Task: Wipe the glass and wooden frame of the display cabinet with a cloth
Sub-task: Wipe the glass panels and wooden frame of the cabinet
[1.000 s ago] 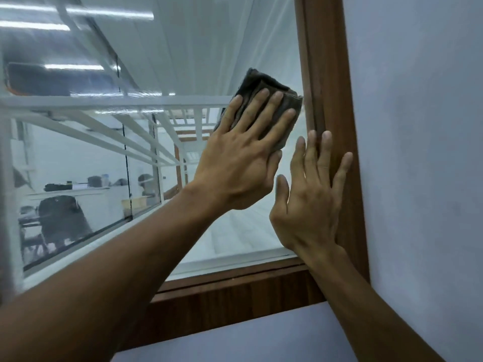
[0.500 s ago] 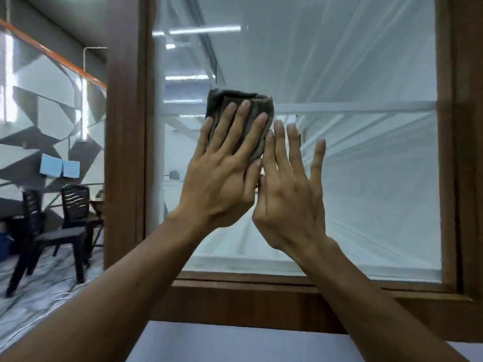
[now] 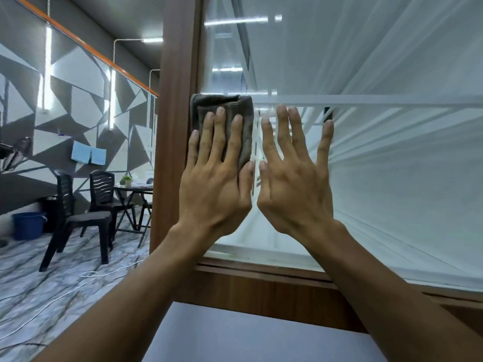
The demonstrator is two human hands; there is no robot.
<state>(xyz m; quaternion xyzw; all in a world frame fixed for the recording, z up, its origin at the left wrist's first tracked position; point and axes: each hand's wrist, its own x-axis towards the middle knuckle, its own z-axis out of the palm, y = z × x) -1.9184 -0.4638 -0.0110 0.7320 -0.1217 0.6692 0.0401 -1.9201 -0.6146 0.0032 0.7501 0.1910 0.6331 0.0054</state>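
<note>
Fingers (image 3: 220,137) of the left hand (image 3: 217,186) lie straight and flat, pressing the cloth (image 3: 224,104) against the glass (image 3: 392,178). They grasp nothing and only pin it. The right hand (image 3: 295,189) is likewise spread and released, its bare palm on the pane with nothing under it.

The glass is one pane, stretching far to the right of the upright (image 3: 177,126). That upright is the left member of the wooden frame. The one other member in view, the bottom rail (image 3: 261,286), runs rightward from its foot.

There are two hands. The left is just right of the upright and the right hand is farther right, so the left is the nearer one to the wood.

There is one cloth, grey-brown and folded, and its top shows above the left fingertips. Its long axis runs up and down, parallel to the upright, and its left edge sits just beside the wood. I cannot tell whether they touch.

The coming stroke seems to turn on this: wood lies immediately left of the cloth and open glass lies to the right. A small slide left would put the cloth on the frame.

Well left of the upright, across the room, stand two black chairs (image 3: 75,205) and one blue bucket (image 3: 28,224).
</note>
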